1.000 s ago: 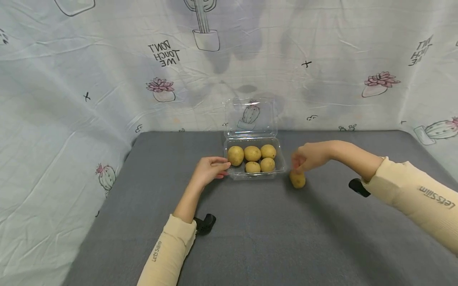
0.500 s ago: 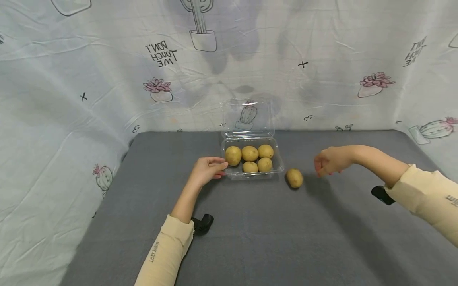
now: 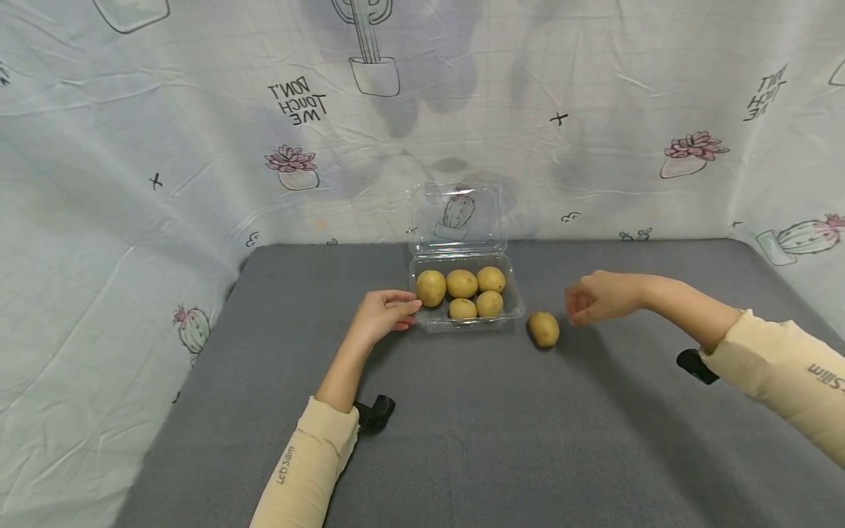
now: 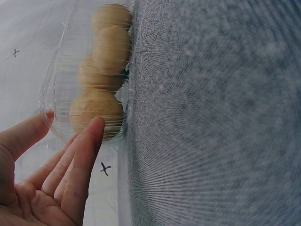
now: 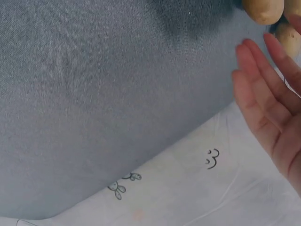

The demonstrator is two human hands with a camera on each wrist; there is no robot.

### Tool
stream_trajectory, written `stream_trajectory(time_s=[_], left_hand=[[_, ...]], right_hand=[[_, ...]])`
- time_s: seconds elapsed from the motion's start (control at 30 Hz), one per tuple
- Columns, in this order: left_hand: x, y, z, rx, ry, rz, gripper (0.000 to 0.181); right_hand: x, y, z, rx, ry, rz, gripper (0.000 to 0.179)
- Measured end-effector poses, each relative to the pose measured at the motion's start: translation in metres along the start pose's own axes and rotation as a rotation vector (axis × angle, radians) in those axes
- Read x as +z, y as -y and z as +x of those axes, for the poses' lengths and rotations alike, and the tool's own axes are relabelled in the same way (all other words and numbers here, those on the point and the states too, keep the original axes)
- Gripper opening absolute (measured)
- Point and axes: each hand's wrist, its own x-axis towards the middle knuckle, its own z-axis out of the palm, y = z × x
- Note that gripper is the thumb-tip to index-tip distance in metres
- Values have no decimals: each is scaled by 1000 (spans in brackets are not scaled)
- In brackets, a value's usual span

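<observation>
Several yellow potatoes (image 3: 461,283) lie inside a clear plastic clamshell box (image 3: 441,324), its lid (image 3: 482,213) standing up at the back. At the box's left front corner, my left hand (image 3: 381,317) holds the edge. In the left wrist view, the thumb is on the rim and the fingers (image 4: 82,162) reach the ribbed side wall. A loose potato (image 3: 543,329) lies on the table just right of the box. My right hand (image 3: 604,297) hovers to the right of it, apart from it, holding nothing. Its fingers (image 5: 254,66) are loosely extended.
Grey cloth covers the table (image 3: 455,425). A white curtain (image 3: 515,132) printed with cacti hangs behind the table's back edge, close to the raised lid. Black wrist devices (image 3: 376,414) are worn under both sleeves.
My right hand let go of the loose potato and moved off to the right, then came slightly back toward it. The left hand stays at the box's corner.
</observation>
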Motion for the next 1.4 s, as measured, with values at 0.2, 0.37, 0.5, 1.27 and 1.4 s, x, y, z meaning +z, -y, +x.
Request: stream_trajectory(time_s=[0.2, 0.37, 0.5, 1.27, 1.4], left_hand=[[0, 0, 1, 1, 0, -4, 32], [0, 1, 1, -4, 2, -5, 32], [0, 0, 0, -4, -2, -3, 32], [0, 3, 1, 4, 1, 2, 33], [0, 3, 1, 3, 1, 4, 33]], right_hand=[[14, 1, 9, -83, -179, -49, 23], [27, 7, 17, -65, -276, -25, 27], [37, 12, 23, -48, -303, -6, 30], [30, 24, 17, 36, -442, 70, 37], [18, 29, 15, 27, -498, 46, 35]])
